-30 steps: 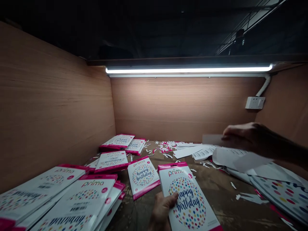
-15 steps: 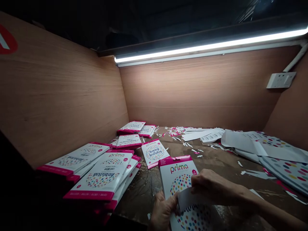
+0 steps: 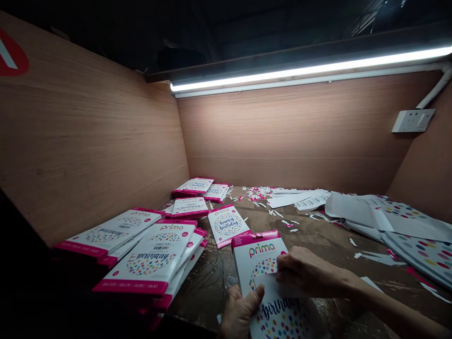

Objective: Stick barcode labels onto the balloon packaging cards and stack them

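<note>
A white and pink "prima" happy-birthday balloon pack (image 3: 263,252) lies on the worktop at the bottom centre. My left hand (image 3: 240,313) grips its lower left edge, thumb on the front. My right hand (image 3: 310,272) lies over the pack's middle, fingers pinched on a white paper sheet (image 3: 268,285) that sits across the dotted print. Both hands touch the pack.
Stacks of the same packs (image 3: 148,254) fill the left side, with more packs (image 3: 197,186) at the back. Loose white sheets and dotted balloons (image 3: 395,219) lie at the right. Paper scraps (image 3: 261,193) litter the brown worktop (image 3: 318,235). Wooden walls enclose the booth; a socket (image 3: 413,120) sits at the right.
My right hand came from the paper pile at the right down onto the pack with a white sheet. The sheet now sits a little lower over the print. The view tilted down.
</note>
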`<state>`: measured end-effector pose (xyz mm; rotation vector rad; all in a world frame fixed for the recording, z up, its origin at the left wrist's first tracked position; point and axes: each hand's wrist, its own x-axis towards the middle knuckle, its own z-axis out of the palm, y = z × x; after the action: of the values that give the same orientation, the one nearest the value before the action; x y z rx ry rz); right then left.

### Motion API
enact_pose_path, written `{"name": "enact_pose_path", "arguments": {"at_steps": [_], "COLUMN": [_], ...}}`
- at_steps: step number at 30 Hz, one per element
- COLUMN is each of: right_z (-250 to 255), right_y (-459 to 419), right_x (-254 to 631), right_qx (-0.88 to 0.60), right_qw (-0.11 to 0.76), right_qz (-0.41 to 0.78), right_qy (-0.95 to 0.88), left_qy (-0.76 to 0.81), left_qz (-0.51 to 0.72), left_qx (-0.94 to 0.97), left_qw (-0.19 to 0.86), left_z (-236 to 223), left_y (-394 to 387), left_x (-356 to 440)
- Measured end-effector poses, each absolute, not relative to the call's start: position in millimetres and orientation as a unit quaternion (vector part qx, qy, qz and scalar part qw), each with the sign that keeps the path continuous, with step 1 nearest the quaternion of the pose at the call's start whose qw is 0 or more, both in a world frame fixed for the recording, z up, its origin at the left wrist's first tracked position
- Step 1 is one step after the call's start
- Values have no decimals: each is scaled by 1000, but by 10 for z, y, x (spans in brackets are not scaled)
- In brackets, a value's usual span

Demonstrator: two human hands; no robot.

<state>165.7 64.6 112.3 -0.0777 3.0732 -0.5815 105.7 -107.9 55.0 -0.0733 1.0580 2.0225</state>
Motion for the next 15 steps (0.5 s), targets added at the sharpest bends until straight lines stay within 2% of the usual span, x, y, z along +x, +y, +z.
{"name": "enact_pose_path", "arguments": {"at_steps": [9, 15], "right_z": [1067, 1160], "right_y": [602, 645], "right_x": [1643, 1713], "right_qx": [-36, -8], "right_qw": [-8, -38], "right_qz": [-166, -201], "right_qy": [985, 979], "left_qy": [455, 447], "left_qz": [799, 803], "left_qx": [-17, -30], "left_qw": [392, 393], "left_z": [313, 359], "left_y": [-1117, -1234], "left_x": [981, 906]}}
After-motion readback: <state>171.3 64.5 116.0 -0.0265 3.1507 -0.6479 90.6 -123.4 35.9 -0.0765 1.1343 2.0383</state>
